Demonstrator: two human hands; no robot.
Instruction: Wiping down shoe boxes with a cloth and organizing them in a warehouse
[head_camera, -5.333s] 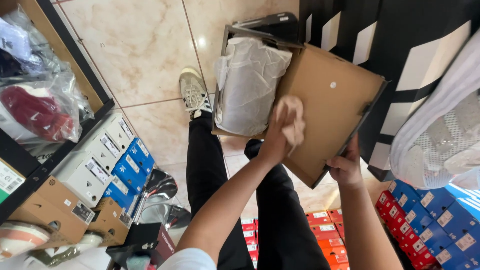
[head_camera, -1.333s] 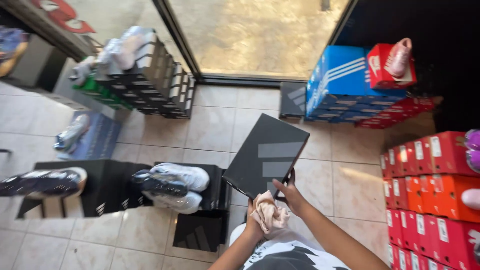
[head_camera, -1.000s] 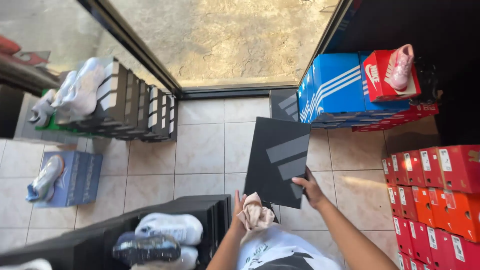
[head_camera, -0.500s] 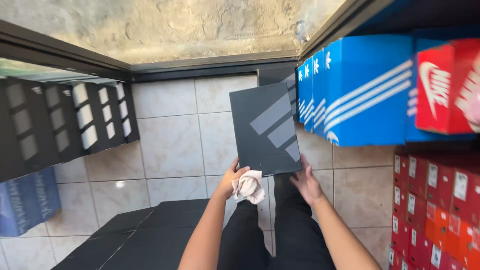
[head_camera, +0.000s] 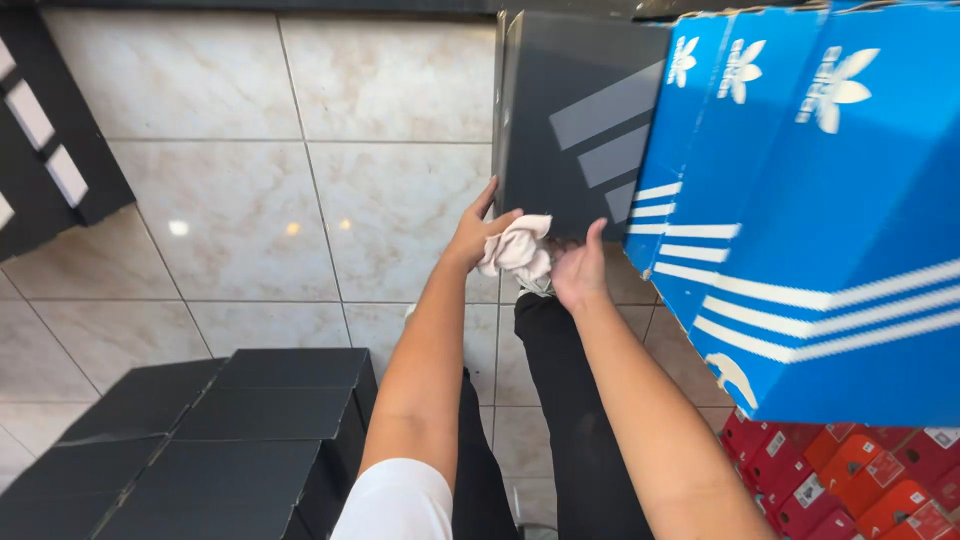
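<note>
**Black shoebox going in beside the blue stack**

Step in hand, as I read it: placing the black shoebox (head_camera: 575, 120) on edge against the stack of blue shoeboxes (head_camera: 800, 210). The box stands near-upright, lid face with 3 grey stripes toward the camera, its right edge tucked behind the nearest blue box, its lower edge down by the hands above the tiled floor (head_camera: 250, 200).

Hands:
- Left hand (head_camera: 478, 232): fingers spread on the lower left corner of the black box, thumb and palm pinching a crumpled pale cloth (head_camera: 518, 250) against it. Grasping the cloth and steadying the box at once.
- Right hand (head_camera: 578, 272): thumb up, fingers curled under the lower edge of the box. They are hidden behind the cloth, so I cannot tell how firm the grip is.

Next move, my judgement: needs the box slid flush with the blue stack and let down square. The left corner needs holding until the base bears, or the box can tip left. The cloth must stay clear of the base.

Counts:
- 1 black box in hand
- 1 cloth
- 3 blue boxes visible at the right edge
- Flat black boxes (head_camera: 230, 440) at lower left: at least 4 lids, exact count unclear
- Small red boxes (head_camera: 850, 480) at the lower right corner: roughly 8, cropped
- 1 black-and-white striped object (head_camera: 50, 150) at the left edge, cropped
</note>
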